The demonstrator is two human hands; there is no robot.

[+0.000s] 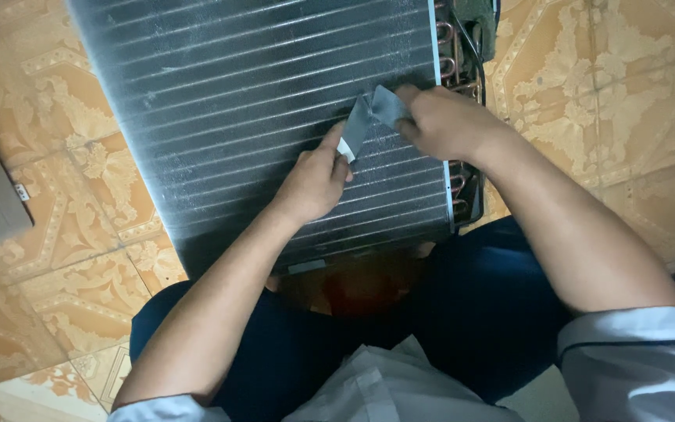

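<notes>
1. Head view, nearest: dark blue trousers (470,312) and pale sleeves (634,344) are seen at the near edge, with knees spread over a patterned tile floor (603,101).
2. A finned coil panel (275,117) is laid flat on the floor just beyond the knees, copper tube bends (453,55) showing at its right edge.
3. A grey strip of tape (369,117) is stretched above the fins, right of centre.
4. Its white lower end is pinched by the left hand (314,184).
5. Its upper end is gripped by the right hand (443,121).
6. The strip is judged not yet pressed down; fixing remains.
</notes>
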